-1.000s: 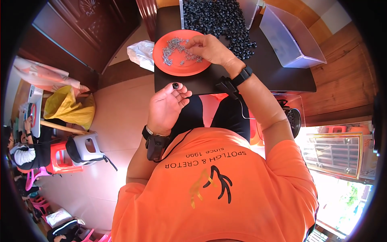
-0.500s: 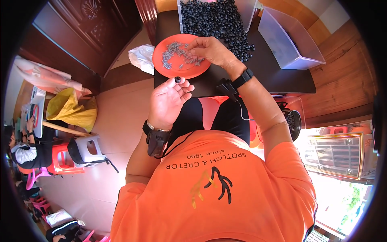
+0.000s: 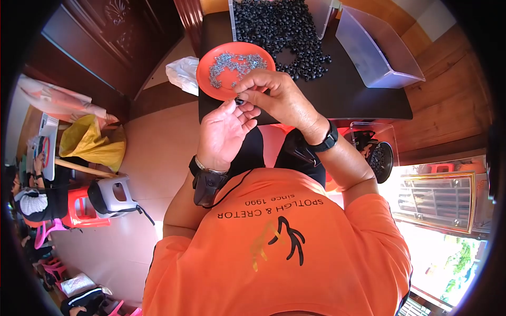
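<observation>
Palm up in front of the plate, my left hand pinches a small round black piece between thumb and fingertips. My right hand meets it from the right, thumb and forefinger closed together right at the black piece. Whatever those right fingertips hold is too small to make out. Just beyond both hands lies a red plate with many tiny shiny grey bits scattered on it. Behind the right hand, a heap of similar black pieces spills onto the dark table.
A clear plastic bin stands at the table's right. White plastic bag hangs by the left edge. Below right is a dark bowl of small pieces. Stools and a yellow sack are on the left; other people sit farther off.
My right hand has left the grey bits on the plate and come down toward me to the black piece. My left hand has shifted slightly right, still holding that piece.
</observation>
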Demonstrator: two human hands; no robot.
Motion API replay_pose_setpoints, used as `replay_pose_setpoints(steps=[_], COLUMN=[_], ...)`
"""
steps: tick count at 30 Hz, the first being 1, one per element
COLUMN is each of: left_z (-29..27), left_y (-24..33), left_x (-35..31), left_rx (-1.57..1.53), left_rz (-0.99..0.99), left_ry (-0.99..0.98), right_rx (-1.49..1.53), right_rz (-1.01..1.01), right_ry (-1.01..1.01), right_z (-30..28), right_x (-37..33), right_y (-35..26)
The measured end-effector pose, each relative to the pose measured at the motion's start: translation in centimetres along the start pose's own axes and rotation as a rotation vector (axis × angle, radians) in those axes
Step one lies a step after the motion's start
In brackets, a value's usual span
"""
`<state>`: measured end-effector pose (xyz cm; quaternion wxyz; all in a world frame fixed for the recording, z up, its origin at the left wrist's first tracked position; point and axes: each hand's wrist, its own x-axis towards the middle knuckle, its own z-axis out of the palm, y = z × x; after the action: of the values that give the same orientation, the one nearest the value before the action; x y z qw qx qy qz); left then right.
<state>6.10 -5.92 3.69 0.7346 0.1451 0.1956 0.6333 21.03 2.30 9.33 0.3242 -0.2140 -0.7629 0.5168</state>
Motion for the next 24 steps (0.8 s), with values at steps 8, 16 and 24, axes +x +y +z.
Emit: replay_pose_setpoints(steps=[8,16,24], left_z=[0.9,1.0,1.4], left_y=[-0.7,-1.3,-1.4], left_x=[0.1,0.3,0.8], left_rx=[-0.028,0.035,-0.024], left_rz=[-0.018,-0.017,-0.021], left_ry=[0.027,0.073,0.032], right_rx=[-0.117,-0.235,-0.209], right_rz=[-0.210,-0.204,-0.230], right_ry=[0.102,0.096,0.155], right_z=[0.0,-0.7,-0.9], right_x=[-0.9,-1.5,-2.1], right_y=[0.9,0.7,1.6])
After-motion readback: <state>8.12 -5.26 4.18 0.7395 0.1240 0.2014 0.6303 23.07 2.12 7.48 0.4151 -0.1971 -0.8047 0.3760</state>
